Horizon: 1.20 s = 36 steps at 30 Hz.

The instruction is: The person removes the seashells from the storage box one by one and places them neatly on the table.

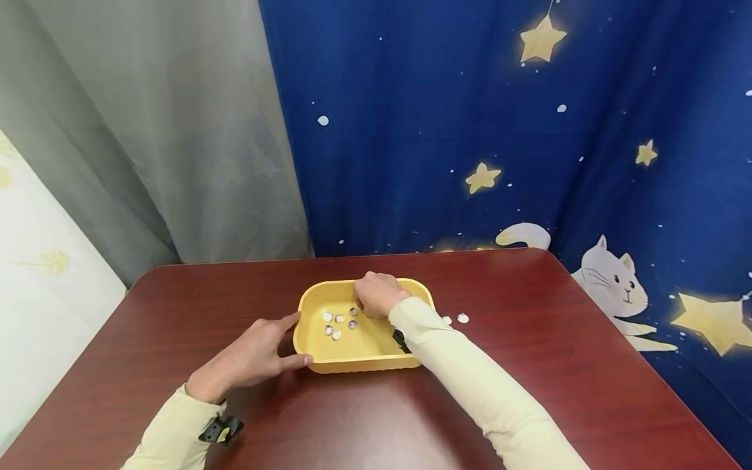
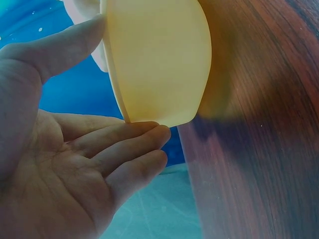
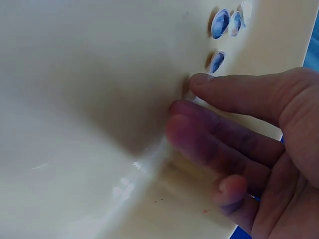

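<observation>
A yellow tray (image 1: 364, 360) with rounded corners stands on the table. My left hand (image 1: 252, 356) steadies its left end, thumb at the near corner and fingers nearly straight along the outside wall. In the left wrist view the fingers (image 2: 132, 144) touch the yellow wall. My right hand (image 1: 378, 295) reaches inside, toward the far wall. Its thumb and curled fingers (image 3: 234, 94) pinch at a small shell-like piece, mostly hidden behind the thumb tip. Several small shiny shell-like pieces (image 1: 339, 318) lie on the tray floor, left of the right hand.
Two more shiny pieces (image 1: 463, 318) lie on the dark red wooden table (image 1: 499, 365), just right of the tray. A grey curtain (image 1: 205, 130) and a blue star-patterned curtain (image 1: 399, 130) hang behind the far table edge.
</observation>
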### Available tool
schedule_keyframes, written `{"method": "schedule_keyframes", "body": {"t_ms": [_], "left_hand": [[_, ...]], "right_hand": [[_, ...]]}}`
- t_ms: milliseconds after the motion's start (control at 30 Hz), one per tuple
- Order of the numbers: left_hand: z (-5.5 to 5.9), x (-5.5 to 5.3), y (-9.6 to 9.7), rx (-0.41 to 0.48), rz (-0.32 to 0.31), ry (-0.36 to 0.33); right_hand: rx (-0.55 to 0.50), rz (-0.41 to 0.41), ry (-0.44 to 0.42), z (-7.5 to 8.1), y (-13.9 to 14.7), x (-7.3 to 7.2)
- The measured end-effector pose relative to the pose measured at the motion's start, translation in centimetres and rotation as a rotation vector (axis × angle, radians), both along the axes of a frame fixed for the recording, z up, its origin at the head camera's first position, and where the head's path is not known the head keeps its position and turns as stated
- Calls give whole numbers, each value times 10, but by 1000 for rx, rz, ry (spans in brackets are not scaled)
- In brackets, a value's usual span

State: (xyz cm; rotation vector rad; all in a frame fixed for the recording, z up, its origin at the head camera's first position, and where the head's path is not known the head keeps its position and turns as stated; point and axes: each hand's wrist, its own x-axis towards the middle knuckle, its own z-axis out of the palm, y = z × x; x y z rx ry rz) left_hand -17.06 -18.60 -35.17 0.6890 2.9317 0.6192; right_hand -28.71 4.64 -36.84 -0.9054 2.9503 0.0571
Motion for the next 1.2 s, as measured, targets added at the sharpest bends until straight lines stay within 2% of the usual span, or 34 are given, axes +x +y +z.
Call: {"method": "schedule_keyframes", "body": {"t_ms": [267, 500, 833, 1200], "left_hand": [[0, 0, 1, -9, 10, -6], [0, 0, 2, -7, 18, -8], [-2, 1, 3, -5, 40, -24], [-3, 1, 2, 6, 49, -30]], "right_hand": [[-59, 10, -38, 1, 6, 2], [-76, 9, -27, 0, 8, 3], [-56, 27, -29, -4, 9, 3], [-61, 45, -57, 3, 9, 6]]}}
